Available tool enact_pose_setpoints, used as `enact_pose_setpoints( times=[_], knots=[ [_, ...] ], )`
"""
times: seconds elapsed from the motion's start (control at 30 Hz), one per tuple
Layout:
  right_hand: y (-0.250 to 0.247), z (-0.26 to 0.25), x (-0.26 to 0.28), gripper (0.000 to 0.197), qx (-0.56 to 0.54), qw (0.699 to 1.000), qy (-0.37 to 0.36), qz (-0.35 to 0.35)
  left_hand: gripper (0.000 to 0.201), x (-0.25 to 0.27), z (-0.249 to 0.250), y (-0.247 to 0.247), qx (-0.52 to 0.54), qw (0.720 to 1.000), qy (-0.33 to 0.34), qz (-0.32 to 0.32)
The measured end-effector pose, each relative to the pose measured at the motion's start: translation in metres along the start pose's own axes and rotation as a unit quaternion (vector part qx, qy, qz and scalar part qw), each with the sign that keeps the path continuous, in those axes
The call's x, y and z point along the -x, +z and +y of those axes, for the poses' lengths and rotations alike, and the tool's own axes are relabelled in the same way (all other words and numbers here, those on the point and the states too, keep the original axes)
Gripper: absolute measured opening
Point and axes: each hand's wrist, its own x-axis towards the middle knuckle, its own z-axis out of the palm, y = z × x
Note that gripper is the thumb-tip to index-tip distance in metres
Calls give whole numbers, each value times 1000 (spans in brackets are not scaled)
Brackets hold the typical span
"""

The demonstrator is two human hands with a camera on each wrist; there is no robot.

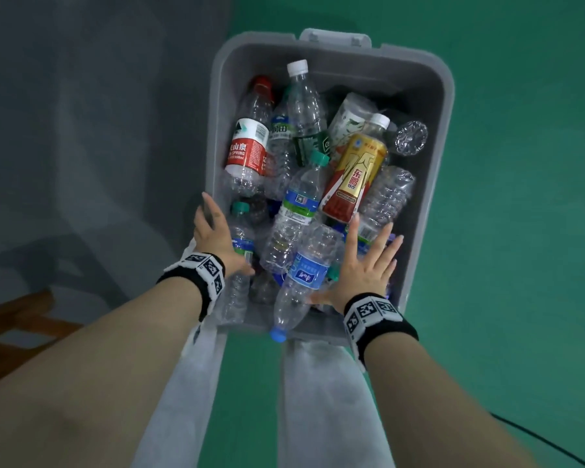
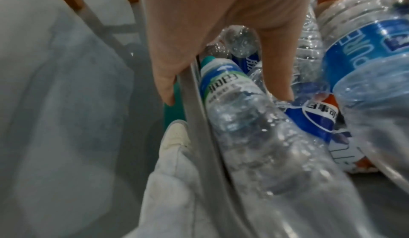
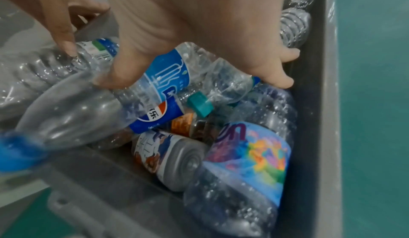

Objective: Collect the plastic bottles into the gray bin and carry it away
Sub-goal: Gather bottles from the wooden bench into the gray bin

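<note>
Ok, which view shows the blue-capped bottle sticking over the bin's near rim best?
The head view: the blue-capped bottle is seen whole, cap past the gray bin rim. The right wrist view shows its cap and shoulder, blurred; the left wrist view shows only its labelled middle at the edge.

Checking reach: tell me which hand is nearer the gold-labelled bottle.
Right. The right hand is spread over the bottles just below the gold-labelled bottle; the left hand is across the gray bin, at its left rim.
</note>
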Motion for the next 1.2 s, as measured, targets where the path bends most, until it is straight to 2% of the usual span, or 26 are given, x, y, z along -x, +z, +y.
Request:
enact_pose_setpoints(
  times=[0.17, 0.33, 0.47, 0.57, 0.73, 0.87, 1.0, 1.2],
  knots=[
    [22, -4, 3, 159, -8, 999, 20, 36, 162, -3, -15, -18, -114, 991, 44, -63],
    [20, -15, -4, 155, -55, 996, 47, 49, 159, -2, -12, -16, -141, 988, 53, -34],
    [2, -12, -12, 151, -90, 990, 66, 82, 153, -2, -7, -6, -95, 994, 45, 23],
    [-17, -1, -21, 145, -129, 979, 108, 112, 148, -2, -2, -4, -30, 999, 22, 38],
    [-42, 14, -40, 137, -152, 972, 139, 117, 115, -11, 14, -14, 83, 991, -2, 109],
    [-54, 20, -50, 132, -195, 960, 160, 121, 98, -26, 26, -29, 155, 978, -7, 139],
    [-60, 27, -55, 125, -238, 942, 211, 105, 103, -30, 33, -42, 267, 955, -14, 126],
    [-66, 33, -55, 112, -245, 938, 218, 107, 102, -37, 43, -59, 346, 926, -92, 120]
  ],
)
